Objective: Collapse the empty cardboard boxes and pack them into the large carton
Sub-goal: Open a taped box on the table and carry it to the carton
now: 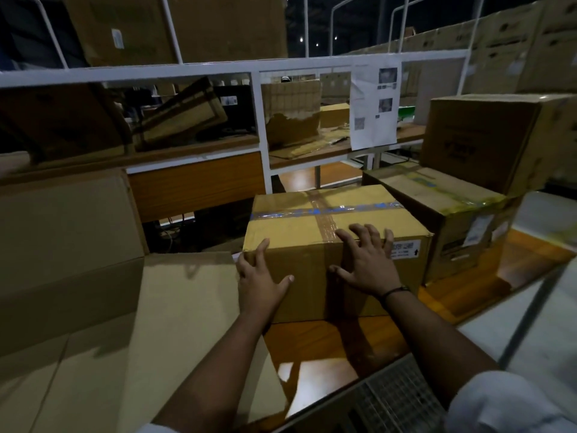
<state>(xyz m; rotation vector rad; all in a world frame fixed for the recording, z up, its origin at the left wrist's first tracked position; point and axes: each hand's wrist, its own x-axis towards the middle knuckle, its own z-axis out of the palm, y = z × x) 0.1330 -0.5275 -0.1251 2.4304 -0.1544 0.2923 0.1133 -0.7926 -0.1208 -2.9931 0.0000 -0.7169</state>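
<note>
A taped cardboard box [299, 226] stands upright on the wooden table [327, 348] in front of me. My left hand [260, 282] rests on its near left corner, fingers spread over the edge and thumb on the front face. My right hand [367, 257] lies flat over the near top edge by the brown tape, fingers apart. Neither hand grips the box. To the left stands the large carton [62, 232], its big flaps [181, 323] open toward me.
Two more closed boxes stand at the right: a lower one [452, 226] with yellow tape and another [490, 139] stacked on it. A white metal frame [262, 126] with a paper sheet [373, 107] stands behind. A metal grille [396, 398] runs along the table's near edge.
</note>
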